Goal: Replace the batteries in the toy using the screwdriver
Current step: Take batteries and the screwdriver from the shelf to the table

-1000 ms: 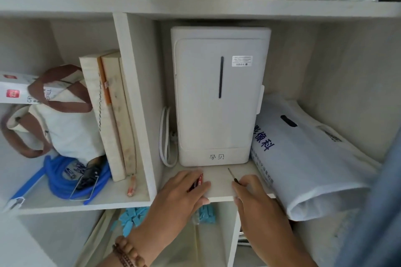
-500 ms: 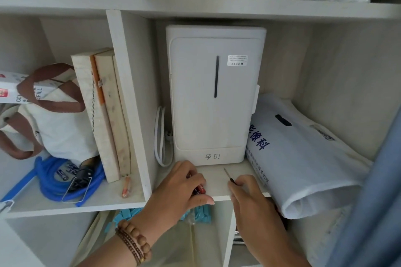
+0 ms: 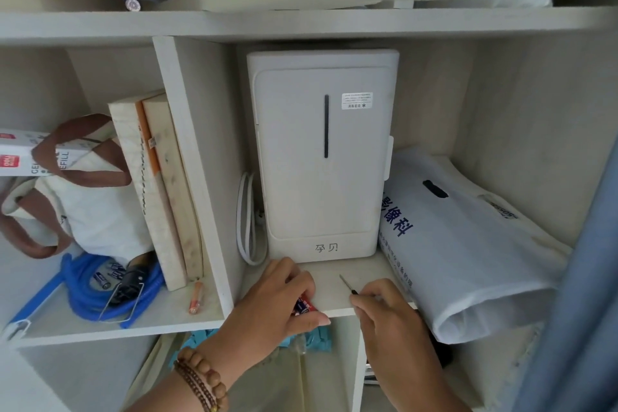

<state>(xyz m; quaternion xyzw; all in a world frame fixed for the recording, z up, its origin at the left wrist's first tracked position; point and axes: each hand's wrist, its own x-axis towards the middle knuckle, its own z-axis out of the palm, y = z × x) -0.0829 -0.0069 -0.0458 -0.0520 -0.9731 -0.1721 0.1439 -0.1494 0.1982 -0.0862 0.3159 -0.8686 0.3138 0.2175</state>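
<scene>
Your left hand (image 3: 274,308) curled around the red-and-blue batteries (image 3: 303,305) at the front edge of the shelf (image 3: 334,298), in front of the white appliance (image 3: 321,177). Your right hand (image 3: 391,321) pinched the screwdriver (image 3: 346,284), its thin shaft pointing up-left over the shelf, near a white plastic bag (image 3: 468,244).

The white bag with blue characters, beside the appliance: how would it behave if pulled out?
Probably floppy: the white bag sags over the shelf edge. Its creased, glossy film looks light and slippery, though its contents are hidden. It may slump once moved.
</scene>
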